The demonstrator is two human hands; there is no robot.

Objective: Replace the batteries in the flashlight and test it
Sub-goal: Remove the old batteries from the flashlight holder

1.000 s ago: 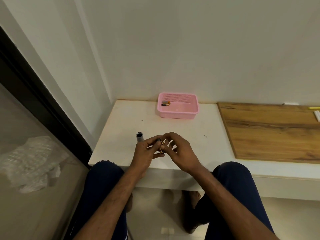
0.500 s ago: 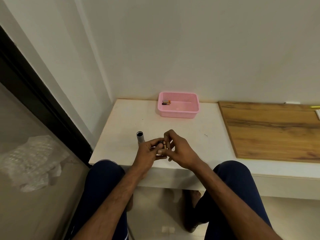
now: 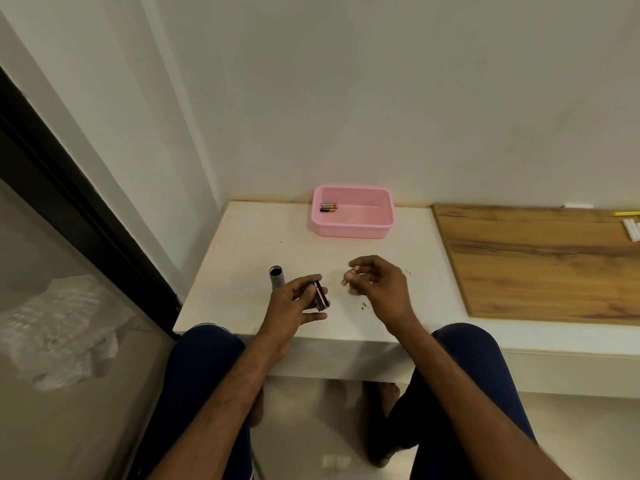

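Holding stage: the flashlight is apart, and old cells seem to be coming out; loading, closing and testing remain.
Left hand (image 3: 294,303): near the desk's (image 3: 242,265) front edge, fingers wrapped around a dark battery holder (image 3: 320,295).
Right hand (image 3: 379,287): just beside it, fingers pinching one small battery (image 3: 349,276).
Flashlight body (image 3: 277,277): standing upright, open end up, beside the left hand.
Pink basket (image 3: 351,227): at the back edge, holding spare batteries (image 3: 328,206).
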